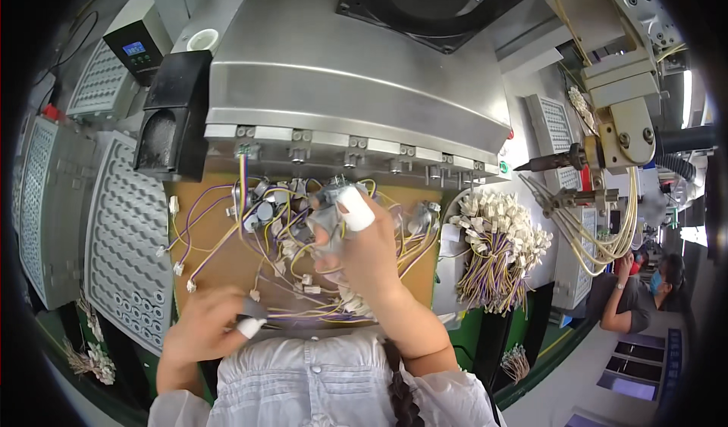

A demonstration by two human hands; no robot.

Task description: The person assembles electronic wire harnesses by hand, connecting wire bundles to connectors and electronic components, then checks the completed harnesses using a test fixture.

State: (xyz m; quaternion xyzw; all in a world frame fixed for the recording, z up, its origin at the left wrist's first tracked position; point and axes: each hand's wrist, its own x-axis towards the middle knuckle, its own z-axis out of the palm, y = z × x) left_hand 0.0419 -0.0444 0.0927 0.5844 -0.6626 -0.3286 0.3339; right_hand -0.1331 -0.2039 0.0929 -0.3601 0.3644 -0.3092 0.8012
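Small round grey motors [264,213], fitted with yellow, purple and white wires ending in pale plugs, are heaped across the middle of a brown board [417,279]. The right hand [371,252], one finger wrapped in white, is held curled over the heap; the left hand [205,324] is placed at the board's near left edge, thumb and forefinger brought close together. Because of blur, whether anything is clamped by either hand's fingers cannot be told. The board is backed by a steel housing [341,86] and flanked by a moulded grey tray [125,252] and bundled white connectors [497,237]. Another person [629,306] is seen far right.
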